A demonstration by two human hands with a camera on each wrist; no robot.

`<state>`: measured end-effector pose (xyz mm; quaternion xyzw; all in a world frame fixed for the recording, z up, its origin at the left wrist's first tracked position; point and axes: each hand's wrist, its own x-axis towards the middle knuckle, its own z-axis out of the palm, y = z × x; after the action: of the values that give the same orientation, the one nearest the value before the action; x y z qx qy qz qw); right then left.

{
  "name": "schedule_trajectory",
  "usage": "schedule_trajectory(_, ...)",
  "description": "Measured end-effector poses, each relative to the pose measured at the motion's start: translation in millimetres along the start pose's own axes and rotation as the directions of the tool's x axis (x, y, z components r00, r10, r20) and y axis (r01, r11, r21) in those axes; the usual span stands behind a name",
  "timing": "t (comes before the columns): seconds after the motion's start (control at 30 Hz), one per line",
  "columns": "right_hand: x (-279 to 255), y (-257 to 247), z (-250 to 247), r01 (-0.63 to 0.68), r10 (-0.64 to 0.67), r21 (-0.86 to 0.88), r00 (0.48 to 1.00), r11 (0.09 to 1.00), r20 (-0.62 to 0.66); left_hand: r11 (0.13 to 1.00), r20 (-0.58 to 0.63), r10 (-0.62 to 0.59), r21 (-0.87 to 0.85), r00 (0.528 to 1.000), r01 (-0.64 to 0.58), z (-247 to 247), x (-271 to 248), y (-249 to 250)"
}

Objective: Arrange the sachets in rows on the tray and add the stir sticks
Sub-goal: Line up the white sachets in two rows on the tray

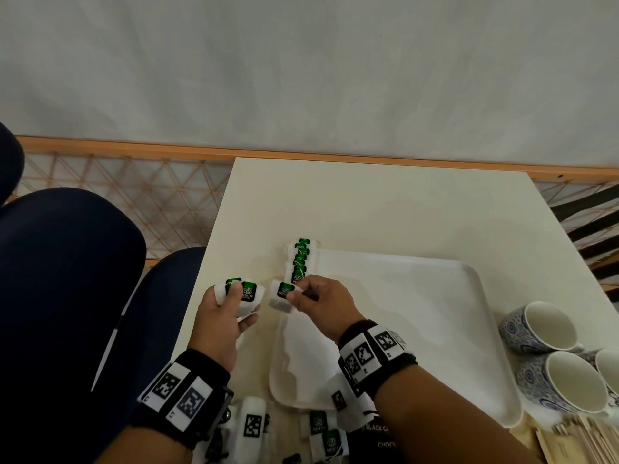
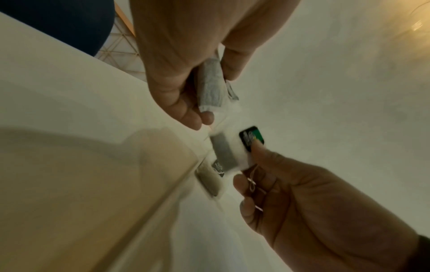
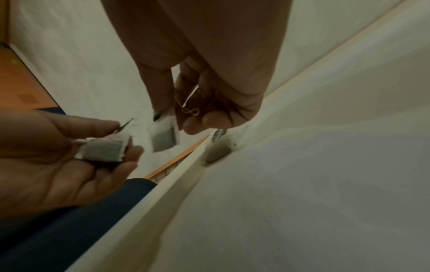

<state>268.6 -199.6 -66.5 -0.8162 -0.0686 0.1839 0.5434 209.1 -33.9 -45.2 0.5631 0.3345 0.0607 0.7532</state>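
Sachets form one overlapping row along the tray's left edge, the right hand pinching another beside it, the left hand clutching spares, while more rows and the stir sticks seemingly remain.

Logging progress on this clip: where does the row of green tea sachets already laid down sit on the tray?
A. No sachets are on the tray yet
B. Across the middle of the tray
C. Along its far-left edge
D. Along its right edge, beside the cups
C: the head view shows the row of sachets lined up at the far-left edge of the white tray, just beyond the right hand.
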Motion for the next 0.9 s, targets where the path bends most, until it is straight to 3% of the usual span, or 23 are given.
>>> schedule_trajectory(0.13,8.0,9.7,-4.2,-0.042,0.041,-0.212,0.999,0.976,-0.009,1.0,-0.011,-0.006,-0.002,1.0,0.006,-3.7,0.8,2.0)
schedule_trajectory(0.33,19.2,11.1,-3.3,-0.11,0.098,-0.334,0.994,0.936,-0.053,1.0,-0.003,-0.007,0.014,1.0,0.007,-3.8,-1.1,-1.1)
schedule_trajectory(0.67,23.2,0.4,1.6,-0.273,0.242,-0.244,0.958,0.931,-0.152,0.999,-0.007,-0.034,0.015,0.999,0.034,-6.1,-1.2,-0.4)
schedule_trajectory(0.9,18.6,0.9,2.4,-0.19,0.18,-0.373,0.982,0.908,-0.062,0.994,0.017,-0.099,-0.044,0.995,0.1,-3.7,-1.2,-1.8)
